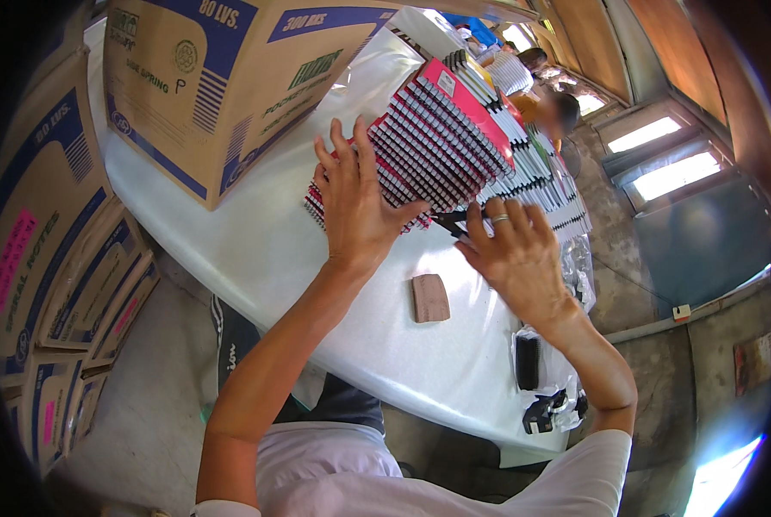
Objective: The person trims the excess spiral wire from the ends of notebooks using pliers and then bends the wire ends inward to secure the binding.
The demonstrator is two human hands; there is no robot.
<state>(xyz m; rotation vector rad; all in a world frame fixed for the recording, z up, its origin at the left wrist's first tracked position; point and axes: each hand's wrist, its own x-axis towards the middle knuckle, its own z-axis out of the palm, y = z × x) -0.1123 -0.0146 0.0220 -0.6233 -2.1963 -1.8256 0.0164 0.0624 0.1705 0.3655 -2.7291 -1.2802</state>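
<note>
A stack of red-covered spiral notebooks (441,142) lies on the white table, its rows of wire coils turned toward me. Against the left side of the stack, my left hand (355,202) rests with its fingers spread, the thumb reaching along the near edge. At the stack's near right corner, my right hand (515,254) has its fingers closed around a dark, slim tool (448,224). That tool's tip points at the coils; its exact kind is partly hidden by the fingers. On the tabletop just below the hands sits a small brown block (430,298).
A large cardboard box (179,95) stands at the left on the table (385,366). More cartons (37,258) are piled left of it. Other notebooks (540,185) are stacked at the right. A black item in clear plastic (528,362) lies near the right edge. People sit farther back.
</note>
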